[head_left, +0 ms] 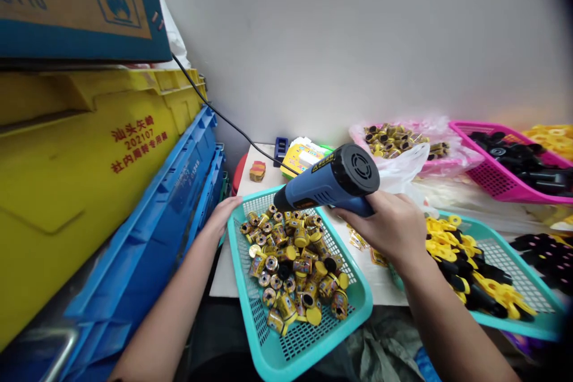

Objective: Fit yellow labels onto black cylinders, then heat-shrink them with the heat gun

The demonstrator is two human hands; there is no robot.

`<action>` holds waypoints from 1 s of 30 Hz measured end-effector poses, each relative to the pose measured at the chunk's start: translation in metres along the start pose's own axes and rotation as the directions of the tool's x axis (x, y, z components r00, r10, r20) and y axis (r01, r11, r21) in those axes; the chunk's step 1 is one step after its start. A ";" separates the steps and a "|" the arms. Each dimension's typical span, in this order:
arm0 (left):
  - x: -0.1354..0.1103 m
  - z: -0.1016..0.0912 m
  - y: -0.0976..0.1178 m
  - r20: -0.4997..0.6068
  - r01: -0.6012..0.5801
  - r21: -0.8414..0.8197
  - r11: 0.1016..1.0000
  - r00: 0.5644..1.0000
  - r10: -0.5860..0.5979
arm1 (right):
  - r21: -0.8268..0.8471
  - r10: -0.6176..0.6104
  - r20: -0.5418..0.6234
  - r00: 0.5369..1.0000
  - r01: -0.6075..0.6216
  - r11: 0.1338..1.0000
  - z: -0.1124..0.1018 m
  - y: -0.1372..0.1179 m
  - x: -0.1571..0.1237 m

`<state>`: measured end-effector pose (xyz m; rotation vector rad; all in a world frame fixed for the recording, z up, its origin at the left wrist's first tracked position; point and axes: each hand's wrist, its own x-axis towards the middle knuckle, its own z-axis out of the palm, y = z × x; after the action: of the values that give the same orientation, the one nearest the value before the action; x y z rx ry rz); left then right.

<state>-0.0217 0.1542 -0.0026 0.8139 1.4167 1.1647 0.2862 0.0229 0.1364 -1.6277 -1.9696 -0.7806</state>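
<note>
My right hand (387,227) grips the handle of a blue and black heat gun (331,182), its nozzle pointing left and down over a teal basket (293,346). The basket holds several small yellow and gold wrapped pieces (293,268). My left hand (221,218) rests on the basket's far left rim, with the fingers curled over its edge. A black cord (210,104) runs from the heat gun up toward the left.
Stacked yellow (80,155) and blue crates (170,215) and a cardboard box (76,0) stand at left. A second teal basket (510,286) of yellow and black parts sits at right. Pink baskets (501,182) and a plastic bag of gold pieces (398,140) line the wall.
</note>
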 end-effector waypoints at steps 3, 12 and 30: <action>-0.006 -0.003 -0.003 0.082 0.036 -0.049 0.998 0.996 -0.032 | 0.019 -0.015 -0.008 1.000 0.015 1.000 -0.001 0.001 -0.001; -0.098 -0.045 -0.054 -0.410 -0.076 -0.185 0.980 0.912 -0.007 | 0.031 -0.025 -0.029 0.999 0.026 0.999 0.000 0.004 -0.004; -0.153 -0.060 -0.058 -0.267 -0.392 0.297 0.871 0.841 0.470 | 0.065 -0.054 0.068 0.996 0.050 0.997 -0.013 0.002 -0.001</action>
<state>-0.0445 -0.0185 -0.0142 1.1931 1.7223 1.5593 0.2882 0.0140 0.1454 -1.5926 -2.0714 -0.6822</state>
